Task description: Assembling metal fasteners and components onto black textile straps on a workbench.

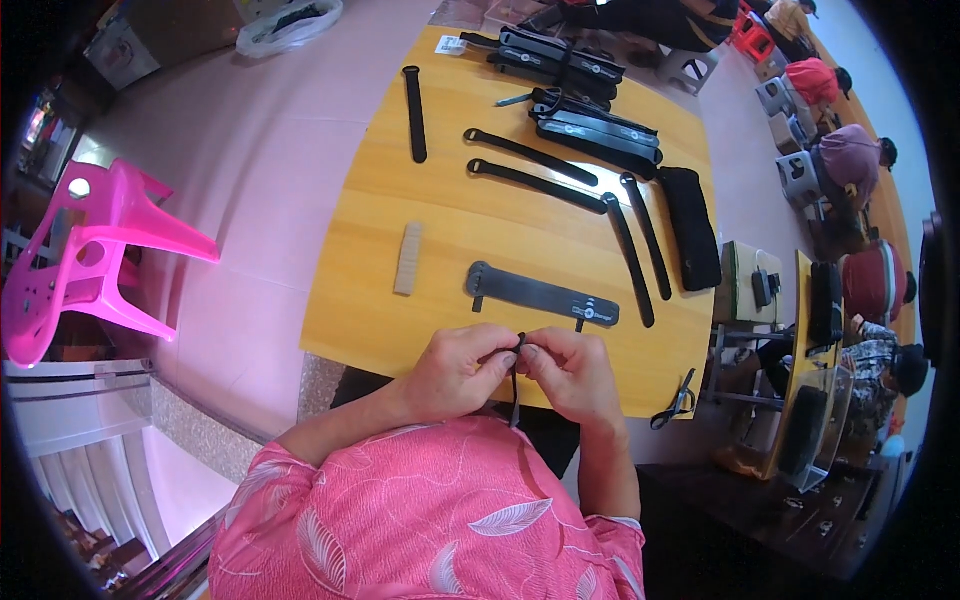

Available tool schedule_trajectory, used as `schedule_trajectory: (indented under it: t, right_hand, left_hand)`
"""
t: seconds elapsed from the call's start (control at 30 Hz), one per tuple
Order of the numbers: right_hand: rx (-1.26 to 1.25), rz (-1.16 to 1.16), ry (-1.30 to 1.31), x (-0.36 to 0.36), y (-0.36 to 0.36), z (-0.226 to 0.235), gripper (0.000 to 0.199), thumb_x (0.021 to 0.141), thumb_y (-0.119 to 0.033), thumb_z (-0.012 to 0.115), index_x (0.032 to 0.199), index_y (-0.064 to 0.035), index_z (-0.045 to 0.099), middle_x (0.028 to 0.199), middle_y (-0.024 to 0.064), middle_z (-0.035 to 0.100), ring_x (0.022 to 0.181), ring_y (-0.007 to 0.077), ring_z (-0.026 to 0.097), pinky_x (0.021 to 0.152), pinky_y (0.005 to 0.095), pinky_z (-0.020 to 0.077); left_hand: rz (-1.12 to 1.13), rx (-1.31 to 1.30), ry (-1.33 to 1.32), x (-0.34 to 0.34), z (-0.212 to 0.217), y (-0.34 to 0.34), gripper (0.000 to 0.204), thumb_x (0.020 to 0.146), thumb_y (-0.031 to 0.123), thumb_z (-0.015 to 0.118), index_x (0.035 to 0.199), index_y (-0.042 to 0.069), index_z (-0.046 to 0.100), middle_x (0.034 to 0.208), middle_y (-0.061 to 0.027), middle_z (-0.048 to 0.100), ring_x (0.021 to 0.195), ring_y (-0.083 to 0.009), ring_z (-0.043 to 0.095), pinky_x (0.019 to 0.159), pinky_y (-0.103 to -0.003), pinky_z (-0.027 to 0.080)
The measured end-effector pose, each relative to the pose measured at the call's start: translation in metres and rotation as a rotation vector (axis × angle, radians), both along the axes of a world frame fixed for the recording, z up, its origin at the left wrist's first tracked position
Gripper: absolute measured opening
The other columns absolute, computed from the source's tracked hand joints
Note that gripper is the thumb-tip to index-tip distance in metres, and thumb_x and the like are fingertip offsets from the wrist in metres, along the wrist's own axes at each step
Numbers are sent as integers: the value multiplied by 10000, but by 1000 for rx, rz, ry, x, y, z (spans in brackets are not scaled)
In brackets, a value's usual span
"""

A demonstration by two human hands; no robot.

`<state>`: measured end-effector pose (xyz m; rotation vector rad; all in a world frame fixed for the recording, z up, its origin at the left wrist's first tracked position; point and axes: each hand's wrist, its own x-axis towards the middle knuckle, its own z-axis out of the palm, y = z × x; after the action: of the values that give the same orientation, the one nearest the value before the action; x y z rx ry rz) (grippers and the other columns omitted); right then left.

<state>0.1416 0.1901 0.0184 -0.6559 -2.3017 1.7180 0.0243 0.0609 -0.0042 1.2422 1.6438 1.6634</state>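
Note:
At the table's near edge, my left hand (460,372) and my right hand (574,374) meet with fingertips pinched on a narrow black strap (515,386). Its lower end hangs down in front of my pink shirt, and the fingers partly hide its top. Just beyond my hands lies a wide dark grey strap (535,293) with a rounded left end, white print at its right and two small black tabs below it. A corrugated tan strip (408,258) rests to its left. Slim black straps with looped ends (536,186) are laid out farther back, one alone (416,115) at the far left.
Bundled black straps (598,132) are piled at the yellow table's (365,250) far side, beside a thick black strap stack (690,228). Small scissors (675,402) lie at the near right corner. A pink stool (95,250) stands left; several people sit along the right.

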Motion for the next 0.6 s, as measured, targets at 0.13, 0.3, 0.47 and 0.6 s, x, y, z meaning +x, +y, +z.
schedule_trajectory:
  t: [0.13,0.3,0.47,0.6]
  right_hand:
    - [-146,-4,-53,-2,4,2,118,820,-44,602,852,62,641,698,98,654,641,115,611,571,261,481]
    - [-315,71,-122,-5,16,4,127,771,-38,594,787,75,649,685,49,635,641,75,574,558,231,464]
    - [-284,35,-146,-7,14,2,135,747,-31,574,784,72,653,661,41,618,617,72,550,539,229,442]
    - [-246,89,-97,-7,12,3,125,751,-31,557,774,57,643,610,36,575,608,67,523,526,242,421]
  left_hand:
    - [-28,32,184,-4,2,1,114,766,-60,610,875,-32,590,765,-153,594,677,-255,622,594,-310,487]
    - [-33,105,287,-2,3,1,142,722,-67,624,850,-19,585,736,-147,580,632,-296,595,554,-332,476]
    - [41,77,188,2,3,1,79,749,-30,618,809,-12,569,702,-143,560,600,-278,580,534,-341,461]
    - [29,-65,-108,5,-2,-4,124,751,7,663,842,-17,582,719,-107,594,587,-173,595,519,-307,462]
